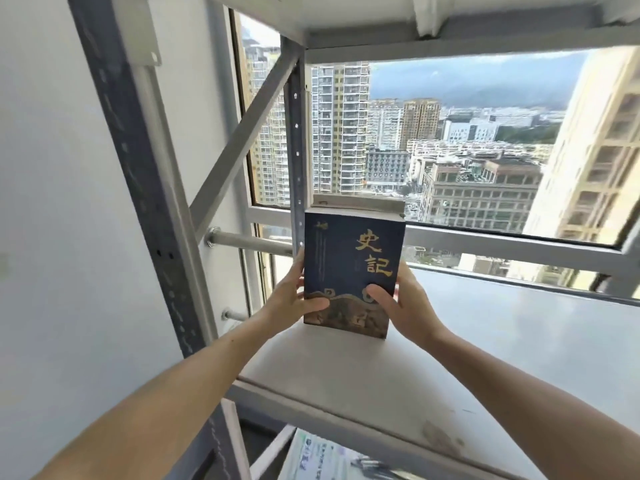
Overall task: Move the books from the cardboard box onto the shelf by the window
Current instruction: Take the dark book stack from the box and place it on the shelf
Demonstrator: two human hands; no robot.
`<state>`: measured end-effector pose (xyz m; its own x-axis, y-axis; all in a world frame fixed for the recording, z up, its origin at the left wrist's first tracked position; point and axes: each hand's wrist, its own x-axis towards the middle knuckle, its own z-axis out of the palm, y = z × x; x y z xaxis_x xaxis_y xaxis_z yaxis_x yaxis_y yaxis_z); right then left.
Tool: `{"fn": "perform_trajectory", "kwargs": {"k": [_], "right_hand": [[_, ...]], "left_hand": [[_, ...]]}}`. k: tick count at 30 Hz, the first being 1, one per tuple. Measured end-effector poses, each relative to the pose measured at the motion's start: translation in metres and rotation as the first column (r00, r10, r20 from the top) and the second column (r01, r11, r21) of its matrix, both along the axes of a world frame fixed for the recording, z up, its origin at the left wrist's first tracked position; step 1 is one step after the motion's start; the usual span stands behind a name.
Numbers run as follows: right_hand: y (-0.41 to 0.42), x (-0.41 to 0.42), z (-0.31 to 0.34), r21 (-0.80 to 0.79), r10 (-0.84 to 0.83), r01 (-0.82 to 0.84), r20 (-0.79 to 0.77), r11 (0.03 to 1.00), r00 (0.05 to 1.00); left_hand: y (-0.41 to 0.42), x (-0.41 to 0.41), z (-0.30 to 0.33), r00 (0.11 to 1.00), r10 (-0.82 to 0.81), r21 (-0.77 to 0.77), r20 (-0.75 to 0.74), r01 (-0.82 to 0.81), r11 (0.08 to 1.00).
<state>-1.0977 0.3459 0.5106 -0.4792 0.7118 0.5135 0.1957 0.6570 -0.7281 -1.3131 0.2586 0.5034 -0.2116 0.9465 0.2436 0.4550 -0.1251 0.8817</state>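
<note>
A thick dark blue book [349,258] with gold characters stands upright on the white shelf board [502,348], cover facing me, at the shelf's left end. My left hand [294,299] grips its lower left edge and my right hand [401,303] grips its lower right edge, thumbs on the cover. Right behind it stands another book [360,201], of which only the pale top edge shows. The cardboard box is out of view.
Grey metal shelf uprights [298,133] and a diagonal brace [242,140] frame the left side, next to a white wall [52,202]. The window [467,133] lies behind the shelf. An upper shelf board [346,15] is overhead. Printed papers [322,459] lie on the lower level.
</note>
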Motion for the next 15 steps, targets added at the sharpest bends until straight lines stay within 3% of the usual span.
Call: {"fn": "perform_trajectory", "kwargs": {"k": [11, 15], "right_hand": [[0.009, -0.008, -0.02, 0.018, 0.031, -0.031, 0.034, 0.999, 0.999], [0.014, -0.009, -0.022, 0.012, 0.024, -0.025, 0.027, 1.0, 0.999]], "left_hand": [[0.012, -0.015, -0.012, 0.992, -0.111, 0.022, -0.06, 0.113, 0.993], [0.012, -0.013, -0.011, 0.997, -0.075, 0.017, -0.034, 0.075, 0.997]]}}
